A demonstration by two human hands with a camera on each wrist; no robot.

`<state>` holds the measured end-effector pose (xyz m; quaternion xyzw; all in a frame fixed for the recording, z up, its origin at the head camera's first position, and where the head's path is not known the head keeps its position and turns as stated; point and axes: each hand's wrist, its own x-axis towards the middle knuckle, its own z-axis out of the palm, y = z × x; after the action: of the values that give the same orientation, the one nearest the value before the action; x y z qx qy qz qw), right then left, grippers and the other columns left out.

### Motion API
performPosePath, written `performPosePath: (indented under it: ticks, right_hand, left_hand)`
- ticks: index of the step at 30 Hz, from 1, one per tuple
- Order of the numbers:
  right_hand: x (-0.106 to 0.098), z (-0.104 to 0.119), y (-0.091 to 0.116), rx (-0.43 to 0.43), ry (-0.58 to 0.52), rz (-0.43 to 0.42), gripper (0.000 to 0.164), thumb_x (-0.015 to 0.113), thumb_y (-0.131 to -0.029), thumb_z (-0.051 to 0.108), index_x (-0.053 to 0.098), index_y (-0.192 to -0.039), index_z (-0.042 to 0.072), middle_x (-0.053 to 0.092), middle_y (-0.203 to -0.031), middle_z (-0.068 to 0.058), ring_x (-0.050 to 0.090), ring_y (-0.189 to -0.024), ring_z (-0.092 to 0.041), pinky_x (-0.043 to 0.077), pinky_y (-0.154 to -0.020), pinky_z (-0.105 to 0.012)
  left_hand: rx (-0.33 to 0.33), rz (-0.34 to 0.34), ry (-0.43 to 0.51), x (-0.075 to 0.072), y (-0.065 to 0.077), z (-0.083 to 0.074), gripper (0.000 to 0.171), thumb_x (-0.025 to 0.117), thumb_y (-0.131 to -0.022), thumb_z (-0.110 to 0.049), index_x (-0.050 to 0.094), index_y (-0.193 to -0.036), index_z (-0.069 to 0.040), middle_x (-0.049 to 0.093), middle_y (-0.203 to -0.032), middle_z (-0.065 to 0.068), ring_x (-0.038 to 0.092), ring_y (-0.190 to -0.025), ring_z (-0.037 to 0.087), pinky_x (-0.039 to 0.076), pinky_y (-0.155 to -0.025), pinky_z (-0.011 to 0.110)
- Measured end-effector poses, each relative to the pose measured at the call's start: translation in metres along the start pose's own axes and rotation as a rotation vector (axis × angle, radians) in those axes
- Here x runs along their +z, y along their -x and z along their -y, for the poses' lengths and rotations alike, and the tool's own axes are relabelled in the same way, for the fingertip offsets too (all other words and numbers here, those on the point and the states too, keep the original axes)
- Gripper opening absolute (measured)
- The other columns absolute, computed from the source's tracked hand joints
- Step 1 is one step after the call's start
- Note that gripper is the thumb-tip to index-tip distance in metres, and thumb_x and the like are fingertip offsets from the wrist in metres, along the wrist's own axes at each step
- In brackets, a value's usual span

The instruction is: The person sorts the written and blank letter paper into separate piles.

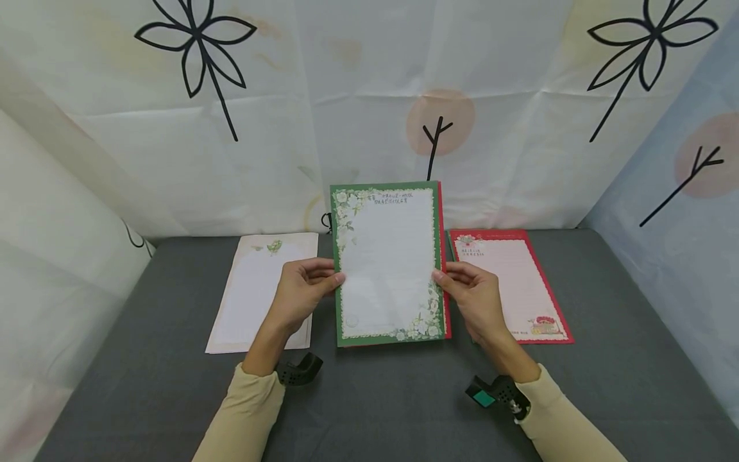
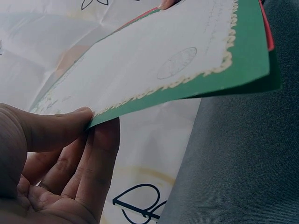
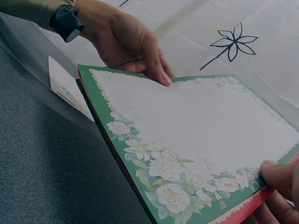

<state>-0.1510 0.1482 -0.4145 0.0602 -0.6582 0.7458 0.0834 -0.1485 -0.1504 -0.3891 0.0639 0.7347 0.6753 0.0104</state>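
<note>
A small stack of decorated letter paper is held up off the table, its top sheet green-bordered with white flowers and a little handwriting at the top. Red edges of a sheet beneath show along its right side. My left hand pinches the left edge, thumb on top and fingers behind, as the left wrist view also shows. On the opposite edge my right hand pinches the stack the same way; in the right wrist view its thumb presses near the printed flowers. The sheets fan slightly apart at the lower corners.
On the grey table, pale cream sheets with a green motif lie at the left. Red-bordered sheets lie at the right, partly behind my right hand. A white cloth backdrop with line drawings rises along the table's back edge.
</note>
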Motion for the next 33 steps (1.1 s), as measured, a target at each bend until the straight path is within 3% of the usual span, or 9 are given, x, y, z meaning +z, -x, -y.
performPosePath:
  ticks: [7, 15, 22, 27, 33]
  right_hand:
    - [-0.0007, -0.0004, -0.0003, -0.017, -0.006, -0.012, 0.024, 0.070, -0.088, -0.014, 0.062, -0.108, -0.025, 0.073, -0.080, 0.001, 0.070, -0.076, -0.009, 0.059, -0.076, -0.024]
    - [-0.0017, 0.0021, 0.0001, -0.005, 0.030, -0.007, 0.025, 0.068, -0.089, -0.014, 0.062, -0.111, -0.025, 0.073, -0.080, 0.003, 0.071, -0.076, -0.008, 0.059, -0.077, -0.024]
    - [-0.0028, 0.0028, 0.0002, 0.001, 0.073, -0.009, 0.026, 0.068, -0.091, -0.012, 0.063, -0.113, -0.024, 0.073, -0.082, 0.006, 0.070, -0.078, -0.006, 0.058, -0.077, -0.022]
    - [-0.0033, 0.0024, -0.0005, -0.004, 0.089, -0.004, 0.025, 0.068, -0.091, -0.011, 0.063, -0.113, -0.023, 0.073, -0.084, 0.007, 0.069, -0.079, -0.006, 0.058, -0.076, -0.021]
    - [-0.0028, 0.0020, -0.0011, -0.022, 0.057, -0.013, 0.024, 0.070, -0.090, -0.009, 0.064, -0.110, -0.022, 0.072, -0.082, 0.001, 0.069, -0.077, -0.008, 0.058, -0.074, -0.021]
  left_hand:
    - [0.007, -0.002, 0.004, 0.0010, 0.0005, -0.0001, 0.033, 0.070, -0.091, 0.007, 0.061, -0.122, 0.018, 0.067, -0.094, 0.012, 0.070, -0.079, 0.006, 0.061, -0.079, 0.043]
    - [0.011, -0.014, 0.040, 0.0022, 0.0004, 0.0005, 0.032, 0.069, -0.091, 0.008, 0.061, -0.120, 0.018, 0.068, -0.093, 0.012, 0.071, -0.079, 0.007, 0.061, -0.074, 0.032]
    - [0.024, -0.024, 0.039, 0.0032, 0.0001, 0.0007, 0.030, 0.072, -0.090, 0.007, 0.064, -0.118, 0.015, 0.068, -0.091, 0.009, 0.072, -0.079, 0.010, 0.061, -0.077, 0.041]
    - [0.037, -0.030, 0.035, 0.0044, -0.0004, 0.0011, 0.029, 0.073, -0.089, 0.006, 0.065, -0.117, 0.014, 0.068, -0.090, 0.006, 0.072, -0.078, 0.011, 0.061, -0.076, 0.041]
    - [0.065, -0.025, 0.025, 0.0052, 0.0003, 0.0022, 0.028, 0.072, -0.090, 0.006, 0.065, -0.116, 0.014, 0.066, -0.091, 0.007, 0.071, -0.077, 0.010, 0.061, -0.077, 0.043]
